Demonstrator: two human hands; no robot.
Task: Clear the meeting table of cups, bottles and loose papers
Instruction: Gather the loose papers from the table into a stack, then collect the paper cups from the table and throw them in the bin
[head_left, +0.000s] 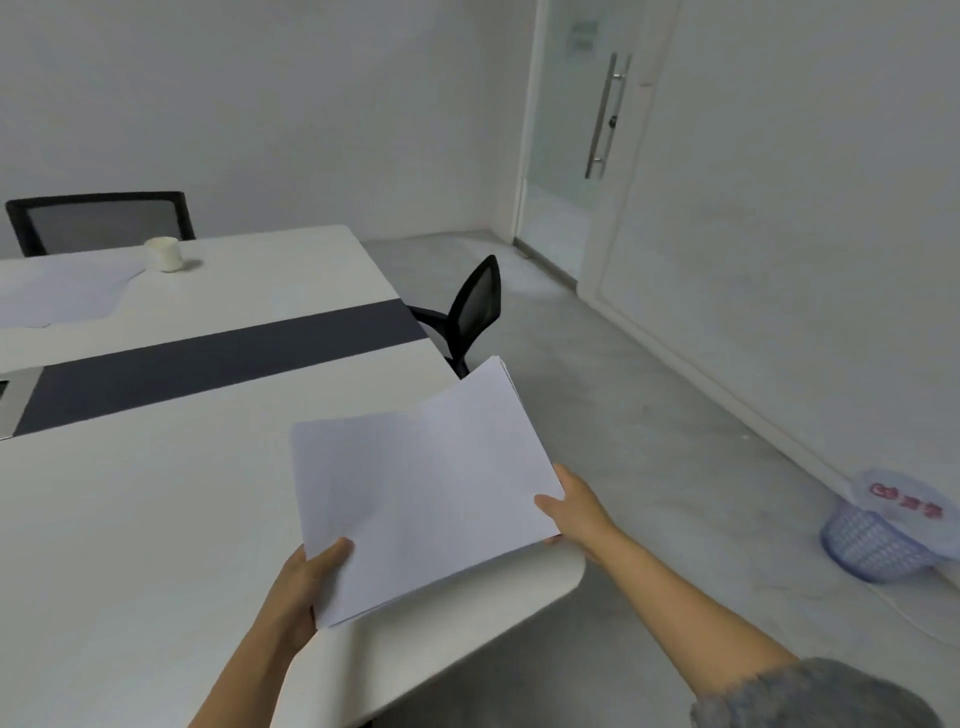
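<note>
A stack of white papers (421, 483) is held just above the near right corner of the white meeting table (130, 519). My left hand (306, 587) grips the stack's near left corner, thumb on top. My right hand (571, 512) grips its right edge. At the far side of the table stands a white cup (165, 253). Beside it, at the far left, lie more loose white papers (62, 296).
A dark strip (223, 358) runs across the table's middle. One black mesh chair (98, 218) stands behind the table, another (467, 312) at its right end. A lavender waste basket with a plastic bag (878, 535) sits on the floor by the right wall. A glass door (576, 119) is beyond.
</note>
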